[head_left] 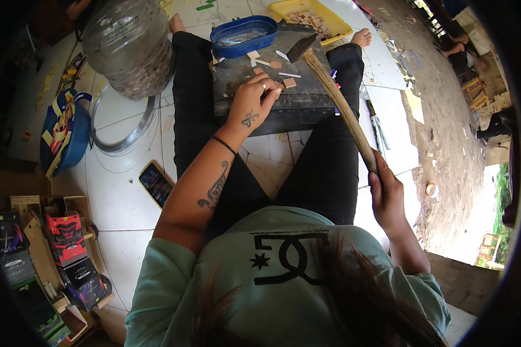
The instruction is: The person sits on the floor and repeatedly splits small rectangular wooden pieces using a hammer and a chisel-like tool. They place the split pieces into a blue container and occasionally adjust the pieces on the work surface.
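Observation:
My right hand (386,194) is wrapped round the lower end of a hammer's wooden handle. The hammer (338,95) slants up and leftward, its dark metal head (302,47) above the far right part of a dark block (237,87) between my legs. Over the block, my left hand (255,98) is closed in a pinch, with a small brown square piece at its fingertips. A similar brown square (289,82) lies just right of them. More small squares and thin white strips are scattered there. A blue oval tub (243,51) holding thin metal pieces stands on the block's far left.
A yellow tray (342,30) with many small brown pieces lies beyond the block. At left are a large clear plastic container (127,52), coiled wire (121,149), a blue basin (78,141), a phone (155,183) and stacked boxes (66,243). Pens (375,121) lie right of my leg.

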`<act>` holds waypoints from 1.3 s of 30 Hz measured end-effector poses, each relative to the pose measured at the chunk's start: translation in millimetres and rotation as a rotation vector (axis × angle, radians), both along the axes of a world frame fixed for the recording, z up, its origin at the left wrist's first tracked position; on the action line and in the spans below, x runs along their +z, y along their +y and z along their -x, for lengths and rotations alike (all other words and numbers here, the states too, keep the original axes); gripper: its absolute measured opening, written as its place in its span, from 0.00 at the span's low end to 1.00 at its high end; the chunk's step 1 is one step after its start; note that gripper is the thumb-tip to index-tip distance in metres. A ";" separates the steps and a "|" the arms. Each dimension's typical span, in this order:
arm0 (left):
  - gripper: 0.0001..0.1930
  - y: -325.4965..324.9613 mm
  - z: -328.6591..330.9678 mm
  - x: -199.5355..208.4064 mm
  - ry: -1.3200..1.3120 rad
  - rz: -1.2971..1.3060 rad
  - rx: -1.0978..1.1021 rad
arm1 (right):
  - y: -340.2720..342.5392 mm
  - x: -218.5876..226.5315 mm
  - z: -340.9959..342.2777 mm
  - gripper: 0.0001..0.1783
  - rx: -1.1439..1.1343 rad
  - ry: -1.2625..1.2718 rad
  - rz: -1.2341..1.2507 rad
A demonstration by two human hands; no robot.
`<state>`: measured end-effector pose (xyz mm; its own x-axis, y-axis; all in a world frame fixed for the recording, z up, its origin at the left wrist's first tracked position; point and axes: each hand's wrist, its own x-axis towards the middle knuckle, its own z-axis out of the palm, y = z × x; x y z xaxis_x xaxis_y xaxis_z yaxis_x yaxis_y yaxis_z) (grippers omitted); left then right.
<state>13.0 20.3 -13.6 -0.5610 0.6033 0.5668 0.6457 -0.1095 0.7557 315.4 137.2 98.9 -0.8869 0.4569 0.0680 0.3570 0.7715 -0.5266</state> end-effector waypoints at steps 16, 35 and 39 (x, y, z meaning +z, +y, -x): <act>0.06 1.2 0.7 -2.4 0.008 -0.020 0.010 | 4.4 -7.3 2.2 0.25 -0.008 -0.135 0.071; 0.05 -7.2 -2.1 7.2 -0.132 0.065 0.015 | 55.4 -73.3 85.8 0.28 -0.199 -0.066 -0.270; 0.06 -13.4 -14.2 20.4 -0.184 0.005 0.015 | 50.8 -57.4 108.9 0.29 -0.030 0.140 -0.446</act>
